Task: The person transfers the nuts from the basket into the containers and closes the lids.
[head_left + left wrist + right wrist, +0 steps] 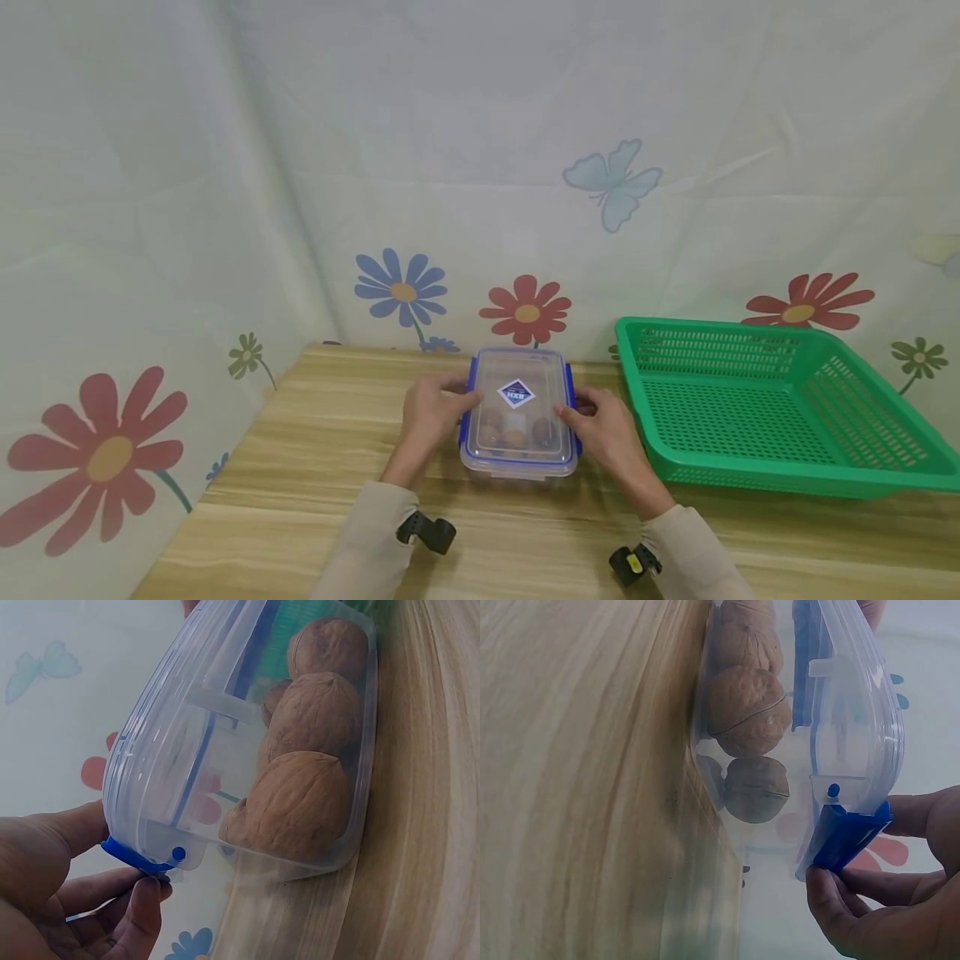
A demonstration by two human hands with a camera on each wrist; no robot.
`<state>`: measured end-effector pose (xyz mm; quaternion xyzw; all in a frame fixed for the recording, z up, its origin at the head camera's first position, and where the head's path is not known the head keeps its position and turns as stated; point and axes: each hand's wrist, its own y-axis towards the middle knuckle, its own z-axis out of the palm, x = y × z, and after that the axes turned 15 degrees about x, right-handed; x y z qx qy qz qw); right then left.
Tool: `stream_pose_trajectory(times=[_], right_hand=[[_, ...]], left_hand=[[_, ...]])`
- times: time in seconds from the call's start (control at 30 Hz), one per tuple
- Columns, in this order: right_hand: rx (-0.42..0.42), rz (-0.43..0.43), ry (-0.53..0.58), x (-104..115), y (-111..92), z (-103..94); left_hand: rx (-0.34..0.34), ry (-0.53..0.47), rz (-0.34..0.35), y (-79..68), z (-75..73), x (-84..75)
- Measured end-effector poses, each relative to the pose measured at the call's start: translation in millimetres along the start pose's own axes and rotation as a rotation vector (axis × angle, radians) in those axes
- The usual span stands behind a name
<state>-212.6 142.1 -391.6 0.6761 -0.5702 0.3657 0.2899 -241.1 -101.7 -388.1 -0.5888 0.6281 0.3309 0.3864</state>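
A clear plastic food container (517, 417) with a blue-rimmed lid and a diamond-shaped label (517, 393) sits on the wooden table. Through its walls several walnuts (304, 810) show, lying on the bottom. On the container's left side, my left hand (433, 408) has its thumb at the lid's edge and its fingers bent beneath the blue latch (139, 855). Across from it, my right hand (606, 425) pinches the right-side blue latch (851, 838), which stands out at an angle from the wall, thumb at the lid's edge and fingers below. The lid rests on the container.
To the right stands a green plastic basket (765, 471) with slotted walls, close beside my right hand. The wooden table (300, 467) reaches back to a white cloth (480, 167) printed with flowers and a butterfly. Black wrist cameras (435, 533) are strapped over both sleeves.
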Motion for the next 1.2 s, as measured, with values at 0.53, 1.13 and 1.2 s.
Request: stream_pose_trajectory(times=[0.53,1.13,1.2], right_hand=[[-0.033,-0.02,-0.074,1.1,2.5,1.1],[0.01,-0.006,-0.099,-1.1,1.5,0.2],[0.023,0.02,-0.141,0.9,2.0,-1.0]], left_hand=[[0.008,-0.041,-0.001,-3.4,1.9,1.2],[0.007,0.087,0.084,-2.8,3.5,10.4],[0.02,0.15,0.096,-1.8,3.3,10.5]])
